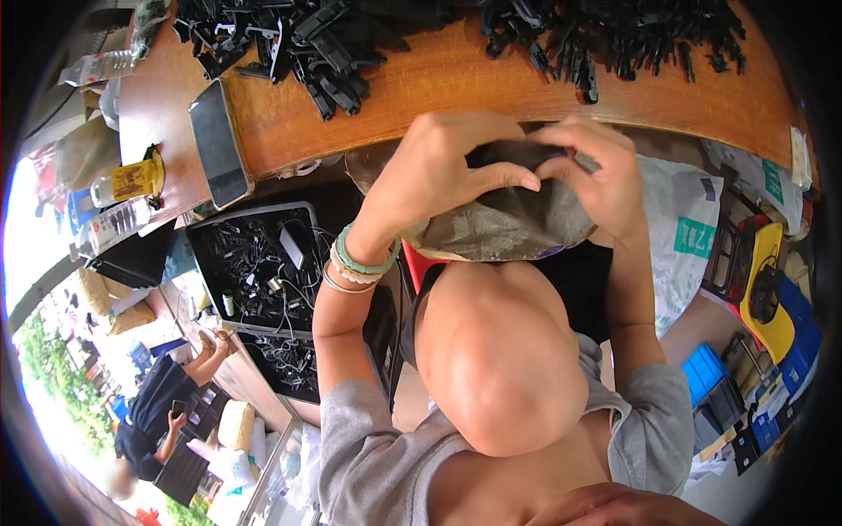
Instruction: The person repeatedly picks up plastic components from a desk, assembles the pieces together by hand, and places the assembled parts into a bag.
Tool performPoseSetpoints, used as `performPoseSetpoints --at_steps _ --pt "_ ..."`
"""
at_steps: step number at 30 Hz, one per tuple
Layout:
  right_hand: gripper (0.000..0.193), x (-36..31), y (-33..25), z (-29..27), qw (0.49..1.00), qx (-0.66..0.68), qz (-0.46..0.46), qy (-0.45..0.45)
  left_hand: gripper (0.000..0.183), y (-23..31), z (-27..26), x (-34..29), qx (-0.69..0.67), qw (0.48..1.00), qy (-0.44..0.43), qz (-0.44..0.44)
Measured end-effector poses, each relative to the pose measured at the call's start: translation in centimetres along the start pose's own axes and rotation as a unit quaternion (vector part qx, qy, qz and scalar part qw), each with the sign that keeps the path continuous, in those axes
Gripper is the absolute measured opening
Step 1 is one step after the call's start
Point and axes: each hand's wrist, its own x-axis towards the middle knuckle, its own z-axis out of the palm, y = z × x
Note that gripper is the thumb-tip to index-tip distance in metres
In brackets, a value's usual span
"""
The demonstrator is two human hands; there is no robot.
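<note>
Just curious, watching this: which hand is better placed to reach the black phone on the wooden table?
Probably the left hand: the phone lies on its side. The right hand is farther. Both grip a grey bag.

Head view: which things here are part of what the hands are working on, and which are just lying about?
In hand:
- left hand and right hand, both on a dark piece
- grey bag beneath them
- black plastic parts on the wooden table

Lying about:
- phone
- water bottles
- tray of cables
- blue crates
</note>
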Motion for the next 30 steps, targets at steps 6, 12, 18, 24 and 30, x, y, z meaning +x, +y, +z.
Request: performPoseSetpoints --at_steps 6,12,18,24,30 --pt "0.01 0.9 1.5 0.3 0.987 -0.046 -0.032 0.151 0.01 -3.1 -0.6 4.8 0.19 0.952 0.223 0.083" --pt "0.012 2.3 3.2 0.0 0.93 -0.277 0.001 0.242 0.014 -5.2 -0.8 7.5 0.49 0.841 0.204 0.106" --pt "0.011 1.9 4.3 -1.3 0.919 -0.291 0.023 0.263 0.018 -4.7 0.2 4.2 0.363 0.909 0.19 0.078" --pt "0.017 1.7 4.6 -2.3 0.914 -0.305 0.069 0.258 0.018 -3.8 0.1 2.9 0.182 0.969 0.169 0.004" --pt "0.029 0.6 3.5 -1.6 0.952 -0.074 0.129 0.266 0.012 -3.0 0.3 2.2 0.109 0.972 0.197 -0.064"
